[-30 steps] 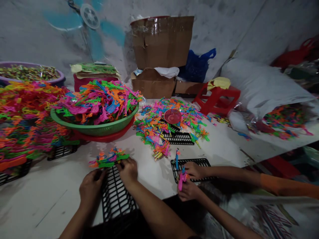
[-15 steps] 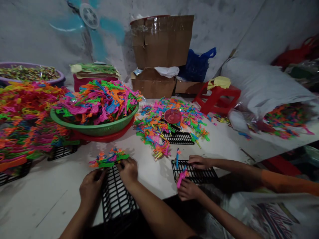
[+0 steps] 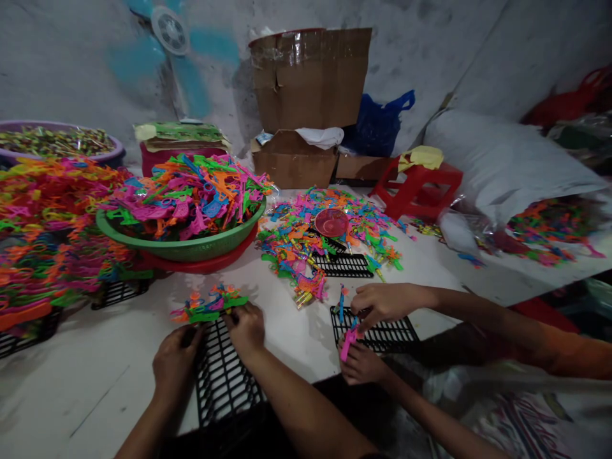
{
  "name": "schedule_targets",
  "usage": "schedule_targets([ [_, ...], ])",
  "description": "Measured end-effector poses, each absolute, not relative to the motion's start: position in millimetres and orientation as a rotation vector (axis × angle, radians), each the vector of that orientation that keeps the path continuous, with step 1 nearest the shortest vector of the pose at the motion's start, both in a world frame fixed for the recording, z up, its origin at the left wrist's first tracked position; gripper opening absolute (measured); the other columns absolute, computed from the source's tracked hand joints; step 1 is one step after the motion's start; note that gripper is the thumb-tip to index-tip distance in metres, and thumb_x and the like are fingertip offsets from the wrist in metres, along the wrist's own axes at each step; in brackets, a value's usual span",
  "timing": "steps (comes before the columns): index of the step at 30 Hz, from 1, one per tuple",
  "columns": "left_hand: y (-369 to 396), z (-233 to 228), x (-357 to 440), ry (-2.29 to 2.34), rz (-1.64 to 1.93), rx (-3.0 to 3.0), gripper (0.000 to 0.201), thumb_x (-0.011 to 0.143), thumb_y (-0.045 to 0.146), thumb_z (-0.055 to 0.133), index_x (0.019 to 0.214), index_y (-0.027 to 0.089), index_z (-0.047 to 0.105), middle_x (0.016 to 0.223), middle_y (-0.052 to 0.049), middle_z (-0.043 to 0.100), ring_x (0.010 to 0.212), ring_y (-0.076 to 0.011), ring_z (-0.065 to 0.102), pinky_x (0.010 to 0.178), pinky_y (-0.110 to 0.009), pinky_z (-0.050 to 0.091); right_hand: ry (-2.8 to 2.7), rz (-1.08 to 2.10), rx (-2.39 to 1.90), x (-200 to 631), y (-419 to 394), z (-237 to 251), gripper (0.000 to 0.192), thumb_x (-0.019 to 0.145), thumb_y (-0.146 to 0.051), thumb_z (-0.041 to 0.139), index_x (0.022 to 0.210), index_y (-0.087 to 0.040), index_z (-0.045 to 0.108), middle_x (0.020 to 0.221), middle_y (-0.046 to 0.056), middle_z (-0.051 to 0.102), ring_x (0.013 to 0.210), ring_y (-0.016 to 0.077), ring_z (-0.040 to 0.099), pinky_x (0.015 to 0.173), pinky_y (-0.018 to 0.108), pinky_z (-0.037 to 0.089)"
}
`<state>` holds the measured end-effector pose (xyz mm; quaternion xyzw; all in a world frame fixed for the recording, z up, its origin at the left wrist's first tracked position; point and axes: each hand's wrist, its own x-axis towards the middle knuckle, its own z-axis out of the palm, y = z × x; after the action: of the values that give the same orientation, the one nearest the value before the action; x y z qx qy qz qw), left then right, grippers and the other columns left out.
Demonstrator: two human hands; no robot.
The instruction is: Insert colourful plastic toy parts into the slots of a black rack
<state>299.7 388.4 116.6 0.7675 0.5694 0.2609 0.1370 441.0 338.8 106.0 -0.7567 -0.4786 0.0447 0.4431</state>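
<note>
A black plastic grid (image 3: 224, 373) lies flat at the near edge of the white table (image 3: 86, 376), running away from the person. Its far end carries a short row of bright plastic toy pieces (image 3: 209, 305) in green, orange and pink. The right hand (image 3: 247, 329) rests on the grid's far right corner, fingers curled down and pinching at the row of pieces. The left hand (image 3: 174, 364) is cupped over the grid's left edge, fingers bent; whether it grips anything underneath cannot be told.

Just to the right, a co-worker's two hands (image 3: 377, 306) work over a second black grid (image 3: 377, 331), one holding a pink toy piece (image 3: 348, 341). Farther off in the middle lies a loose heap of coloured pieces (image 3: 329, 239) with a third grid (image 3: 344, 265) in it. To the far left stands a green basin (image 3: 186, 245) piled with the same pieces, and stacked filled grids (image 3: 43, 236) sit at the left edge. Cardboard boxes (image 3: 308, 95) stand against the far wall, a red stool (image 3: 415, 188) to their right.
</note>
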Motion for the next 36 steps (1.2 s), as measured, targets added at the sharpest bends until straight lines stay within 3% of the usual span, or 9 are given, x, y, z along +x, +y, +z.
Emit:
schedule_targets([
  [36,391.2,110.2,298.0,1.6,0.795,2.202,0.038,0.072,0.054,0.046,0.079,0.02,0.06,0.084,-0.004,0.063,0.082,-0.0203,0.057,0.072,-0.028,0.041,-1.198,0.093,-1.871,441.7,336.3,108.3,0.013,0.077,-0.028,0.059,0.086,-0.021,0.065,0.092,0.004,0.062,0.088,0.0165,0.053,0.081,0.028,0.037],
])
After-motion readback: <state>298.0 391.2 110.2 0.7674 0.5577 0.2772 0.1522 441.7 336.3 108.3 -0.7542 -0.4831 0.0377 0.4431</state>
